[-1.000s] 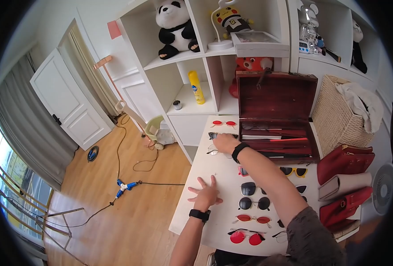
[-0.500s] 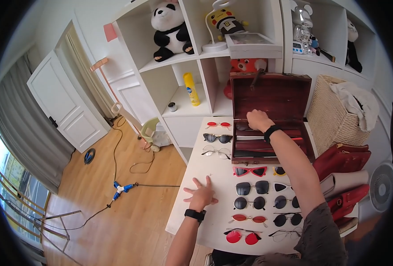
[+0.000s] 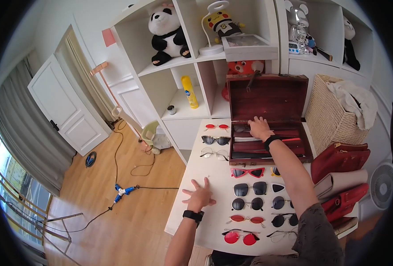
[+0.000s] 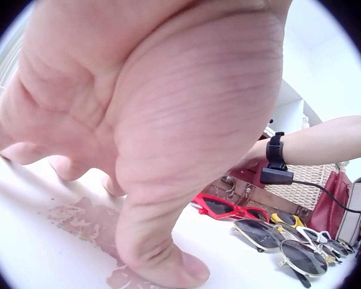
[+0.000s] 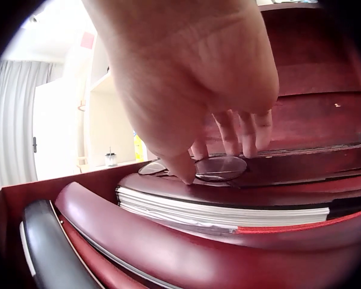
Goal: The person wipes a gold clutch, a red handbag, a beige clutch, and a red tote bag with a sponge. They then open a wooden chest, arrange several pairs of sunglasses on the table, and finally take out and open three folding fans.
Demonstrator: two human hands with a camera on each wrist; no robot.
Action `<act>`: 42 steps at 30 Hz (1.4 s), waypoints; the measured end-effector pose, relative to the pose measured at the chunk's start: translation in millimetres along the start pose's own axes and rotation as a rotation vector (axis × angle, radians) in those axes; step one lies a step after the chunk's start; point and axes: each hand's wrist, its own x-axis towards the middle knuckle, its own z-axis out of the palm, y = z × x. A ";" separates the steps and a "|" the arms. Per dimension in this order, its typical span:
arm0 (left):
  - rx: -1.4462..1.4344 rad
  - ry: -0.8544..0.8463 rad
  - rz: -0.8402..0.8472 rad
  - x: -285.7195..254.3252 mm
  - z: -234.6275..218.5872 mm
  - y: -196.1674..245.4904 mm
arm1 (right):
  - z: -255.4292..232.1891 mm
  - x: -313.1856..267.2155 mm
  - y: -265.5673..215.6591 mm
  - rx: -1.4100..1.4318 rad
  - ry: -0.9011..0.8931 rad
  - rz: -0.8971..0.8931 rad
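My right hand [image 3: 260, 128] reaches into the open dark-red case [image 3: 267, 97]. In the right wrist view its thumb and fingers are at a pair of thin-framed glasses [image 5: 221, 168] lying on the dark-red books [image 5: 228, 195]; whether they pinch the frame I cannot tell. My left hand [image 3: 198, 197] rests on the white table [image 3: 183, 219] with its fingers spread, holding nothing. Beyond it, against the case's left side, lie red-lensed glasses [image 3: 217, 127], cat-eye sunglasses [image 3: 216, 140] and clear round glasses [image 3: 214, 154].
Several more glasses lie in two columns in front of the case, among them red cat-eye sunglasses [image 3: 247, 172] and round red ones [image 3: 241, 238]. To the right stand red bags [image 3: 340, 162], a wicker basket [image 3: 332, 111] and a fan [image 3: 383, 184]. Shelves [image 3: 161, 73] rise behind.
My right hand has gone from the glasses at the table's far left into the case, and its fingers now reach down at the glasses there. My left hand stays on the table.
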 end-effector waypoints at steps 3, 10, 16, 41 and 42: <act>-0.039 0.021 0.044 6.6 6.4 -5.9 | -4.4 0.8 -3.6 -0.030 -0.025 0.018; 0.050 -0.049 -0.037 -12.8 -19.1 12.8 | -26.7 -15.8 4.8 0.157 0.071 0.062; -0.001 -0.065 -0.060 -25.9 -33.9 18.7 | -102.3 -96.8 -36.9 0.629 0.476 0.094; -0.961 0.333 0.756 -272.9 -56.8 145.0 | -157.6 -414.8 -75.0 1.414 0.252 -0.041; -0.958 0.328 0.751 -275.9 -59.7 150.9 | -155.2 -420.4 -68.1 1.425 0.204 -0.035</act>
